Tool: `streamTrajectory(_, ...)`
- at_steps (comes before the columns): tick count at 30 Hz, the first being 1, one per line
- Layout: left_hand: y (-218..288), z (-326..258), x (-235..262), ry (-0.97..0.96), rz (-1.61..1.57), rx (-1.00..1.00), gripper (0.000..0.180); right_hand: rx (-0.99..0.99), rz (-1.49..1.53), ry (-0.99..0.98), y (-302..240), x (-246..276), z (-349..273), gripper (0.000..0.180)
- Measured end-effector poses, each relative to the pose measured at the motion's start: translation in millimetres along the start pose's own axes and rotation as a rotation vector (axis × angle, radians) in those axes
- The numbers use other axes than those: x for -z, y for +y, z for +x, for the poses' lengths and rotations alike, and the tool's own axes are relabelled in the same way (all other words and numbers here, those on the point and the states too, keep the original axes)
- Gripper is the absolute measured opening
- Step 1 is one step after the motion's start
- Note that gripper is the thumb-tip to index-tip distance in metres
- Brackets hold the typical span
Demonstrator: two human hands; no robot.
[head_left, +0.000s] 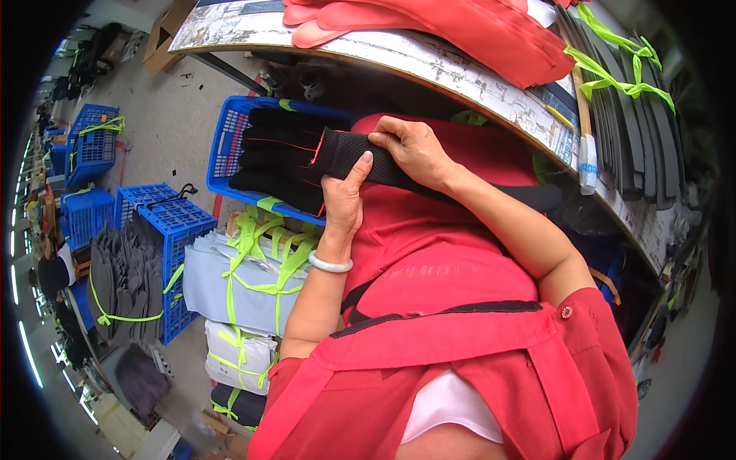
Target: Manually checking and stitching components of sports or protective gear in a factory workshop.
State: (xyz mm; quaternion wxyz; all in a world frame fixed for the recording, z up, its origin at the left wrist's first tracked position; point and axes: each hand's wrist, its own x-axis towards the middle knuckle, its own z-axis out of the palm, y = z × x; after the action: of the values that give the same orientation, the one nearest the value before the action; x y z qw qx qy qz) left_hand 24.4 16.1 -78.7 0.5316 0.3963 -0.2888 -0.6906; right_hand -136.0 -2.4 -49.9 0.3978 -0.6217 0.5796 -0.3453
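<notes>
A long black mesh fabric piece (351, 147) stretches across my lap, with a red edge showing at its left end. My left hand (345, 198) grips its lower side, thumb on top and the other fingers hidden beneath. Higher up and to the right, my right hand (418, 152) pinches the same piece between thumb and bent fingers. The fabric's tail (529, 197) passes under my right forearm. Just left of my hands, black fabric pieces (276, 157) with thin red lines lie in a blue plastic basket (218, 165).
Along the top and right runs a worn worktable (452, 65) bearing a stack of red pieces (437, 27) and tied dark grey strips (632, 115). Bundles of light grey sheets (230, 280) bound with yellow-green ties stand left of my arm. More blue crates (180, 230) sit farther left.
</notes>
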Motion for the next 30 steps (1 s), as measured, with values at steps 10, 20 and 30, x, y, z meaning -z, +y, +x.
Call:
streamTrajectory(10, -4.3, -1.4, 1.7, 0.016, -0.145, 0.162, 0.024, 0.023, -0.034, -0.028, 3.4, -6.7, 4.3, 0.021)
streamTrajectory(20, -6.8, 6.5, 25.5, -0.134, 0.08, 0.153, 0.018, -0.141, -0.165, -0.128, -6.7, -3.7, 7.2, 0.033)
streamTrajectory(30, 24.5, 11.3, 57.7, -0.136, 0.129, 0.166, 0.013, -0.126, -0.219, -0.379, -24.4, 25.0, -9.2, 0.039)
